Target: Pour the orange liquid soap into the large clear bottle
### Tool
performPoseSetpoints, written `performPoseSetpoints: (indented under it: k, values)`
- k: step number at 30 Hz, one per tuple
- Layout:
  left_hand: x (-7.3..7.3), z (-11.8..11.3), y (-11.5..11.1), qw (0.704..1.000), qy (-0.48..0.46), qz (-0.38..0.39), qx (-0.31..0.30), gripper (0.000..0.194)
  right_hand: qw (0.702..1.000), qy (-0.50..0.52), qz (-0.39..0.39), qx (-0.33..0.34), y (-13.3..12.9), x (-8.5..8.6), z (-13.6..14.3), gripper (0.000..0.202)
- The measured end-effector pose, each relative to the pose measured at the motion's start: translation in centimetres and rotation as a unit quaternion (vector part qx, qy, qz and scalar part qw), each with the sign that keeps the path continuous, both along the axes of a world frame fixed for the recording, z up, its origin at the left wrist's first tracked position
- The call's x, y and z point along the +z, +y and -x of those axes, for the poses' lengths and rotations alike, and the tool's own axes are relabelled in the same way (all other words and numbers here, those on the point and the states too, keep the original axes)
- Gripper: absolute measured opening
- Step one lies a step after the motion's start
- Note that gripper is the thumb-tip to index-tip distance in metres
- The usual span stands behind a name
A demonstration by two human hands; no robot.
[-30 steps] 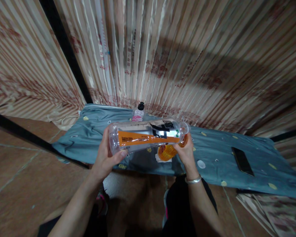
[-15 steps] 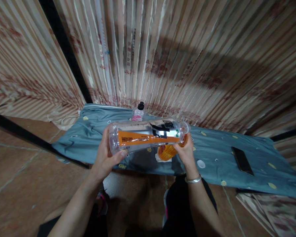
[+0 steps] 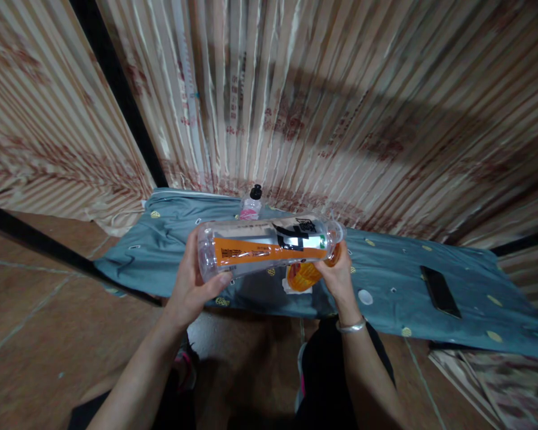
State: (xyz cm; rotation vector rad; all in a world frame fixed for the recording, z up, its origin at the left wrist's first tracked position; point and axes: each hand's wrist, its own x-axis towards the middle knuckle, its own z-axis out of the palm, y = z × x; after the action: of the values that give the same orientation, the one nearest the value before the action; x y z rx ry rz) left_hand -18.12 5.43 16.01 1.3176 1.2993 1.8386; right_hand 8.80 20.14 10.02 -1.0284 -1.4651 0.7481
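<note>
A large clear plastic bottle (image 3: 269,245) with an orange and silver label lies sideways in the air, its mouth end to the right. My left hand (image 3: 195,283) is wrapped round its base. At the neck end, my right hand (image 3: 338,272) grips an orange bottle (image 3: 303,275), whose upper part is tilted up against the clear bottle's neck. Whether the two mouths touch is hidden. A white tissue (image 3: 298,290) lies beneath the orange bottle. Behind the clear bottle stands a small bottle (image 3: 251,206) with a black cap and pink label.
A blue-green patterned cloth (image 3: 385,280) covers the narrow surface. On its right side lie a white round cap (image 3: 365,297) and a black phone (image 3: 440,292). Striped curtains (image 3: 269,119) hang behind. Dark metal poles (image 3: 121,89) stand at the left.
</note>
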Motion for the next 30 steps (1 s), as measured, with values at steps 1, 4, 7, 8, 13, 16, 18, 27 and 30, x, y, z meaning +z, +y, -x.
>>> performPoseSetpoints:
  k: [1,4,7,8,13,16,18,27,30]
  values:
    - [0.01,0.00,0.00,1.000,0.000,0.001,0.000,0.085,1.000,-0.002,0.000,0.000,-0.03,0.03,0.00,0.050]
    - [-0.08,0.02,0.00,1.000,0.004,-0.005,-0.001,0.084,1.000,-0.003,0.000,-0.002,-0.07,0.07,-0.03,0.048]
    - [-0.26,0.07,0.00,1.000,0.002,-0.014,-0.007,0.082,1.000,-0.001,0.009,-0.007,-0.06,0.06,-0.09,0.049]
    - [-0.31,0.09,0.00,1.000,0.000,-0.015,-0.011,0.081,1.000,-0.001,0.012,-0.007,-0.06,0.05,-0.11,0.050]
    - [-0.47,0.17,-0.03,1.000,0.001,-0.013,-0.015,0.082,1.000,-0.004,0.016,-0.002,-0.09,0.12,-0.12,0.053]
    - [-0.44,0.14,-0.04,1.000,-0.004,-0.013,-0.019,0.082,1.000,-0.003,0.016,0.000,-0.05,0.19,-0.06,0.059]
    - [-0.38,0.09,-0.05,1.000,-0.006,-0.013,-0.015,0.081,1.000,0.000,0.016,-0.001,0.00,0.20,-0.02,0.059]
    - [-0.32,0.10,-0.06,1.000,-0.003,-0.012,-0.003,0.082,1.000,0.002,0.016,0.009,-0.04,0.27,-0.02,0.058]
    - [-0.26,0.12,-0.07,1.000,-0.002,-0.012,-0.007,0.082,1.000,0.001,0.013,0.001,-0.05,0.29,0.00,0.057]
